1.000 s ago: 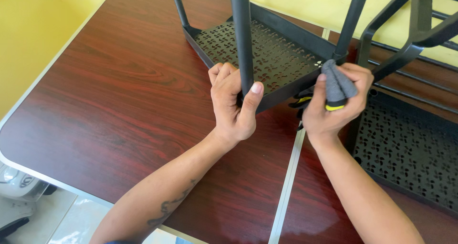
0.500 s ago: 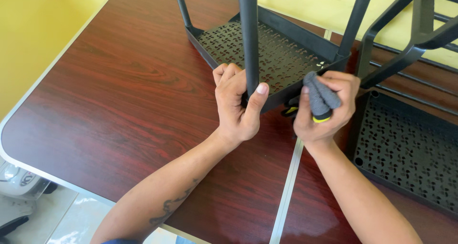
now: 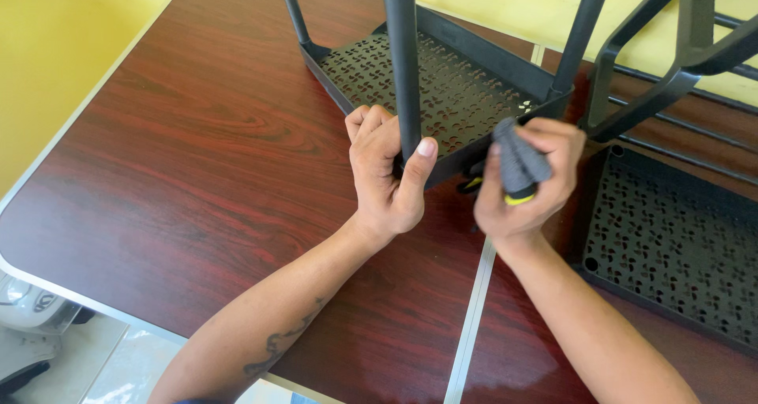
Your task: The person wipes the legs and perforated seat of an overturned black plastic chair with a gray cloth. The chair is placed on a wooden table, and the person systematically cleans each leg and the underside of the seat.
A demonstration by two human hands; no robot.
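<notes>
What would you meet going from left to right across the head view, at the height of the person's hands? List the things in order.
Bare wooden table → left hand gripping the black leg → right hand holding a grey-handled tool → second perforated black shelf.

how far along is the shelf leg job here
Already done, it seems: three black legs stand up from the perforated black shelf on the wooden table. In hand: the left hand grips the near leg at its corner, while the right hand holds a grey-handled tool beside it. Whether that joint is tight cannot be told. A second perforated shelf lies apart to the right.
</notes>
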